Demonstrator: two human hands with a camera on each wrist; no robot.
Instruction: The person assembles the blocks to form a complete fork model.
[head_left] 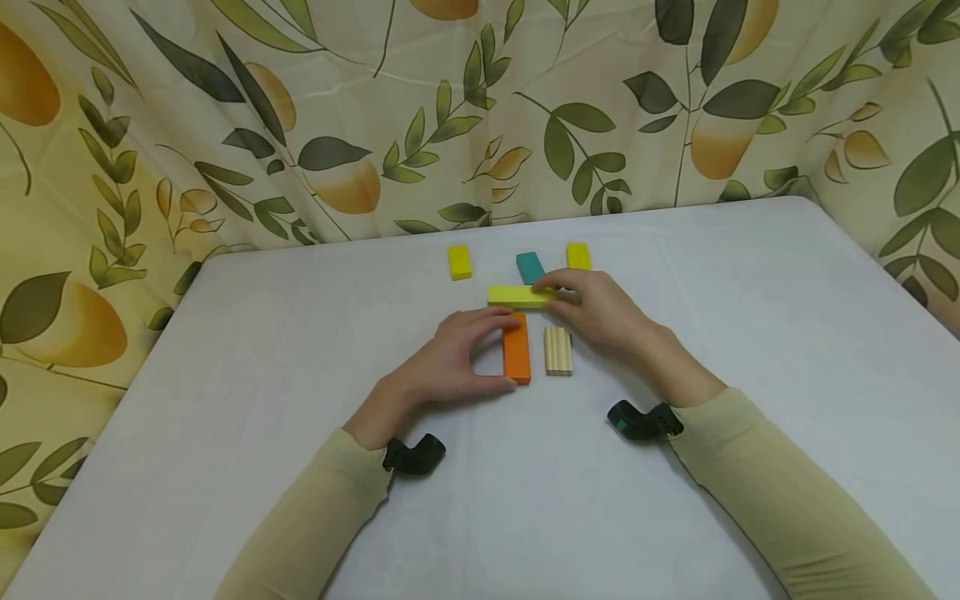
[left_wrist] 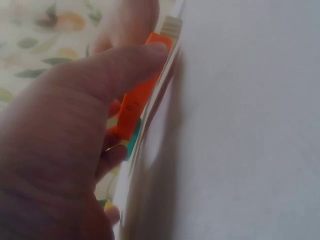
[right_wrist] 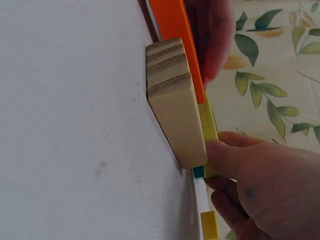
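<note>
In the head view my left hand (head_left: 467,354) grips a long orange block (head_left: 517,350) at its two ends, thumb at the near end and fingers at the far end. The left wrist view shows the thumb on this orange block (left_wrist: 139,95). My right hand (head_left: 606,308) pinches the right end of a long yellow-green block (head_left: 513,297), which lies crosswise just beyond the orange one. Right of the orange block, apart from it, lies a striped wooden block (head_left: 558,351). The right wrist view has this wooden block (right_wrist: 177,120) in front, partly hiding the yellow-green one.
Beyond the hands, a yellow block (head_left: 460,262) stands at the left, a teal block (head_left: 529,267) in the middle and another yellow block (head_left: 578,256) at the right. A white cloth covers the table (head_left: 247,350). Behind it hangs a leaf-and-fruit patterned curtain (head_left: 450,167).
</note>
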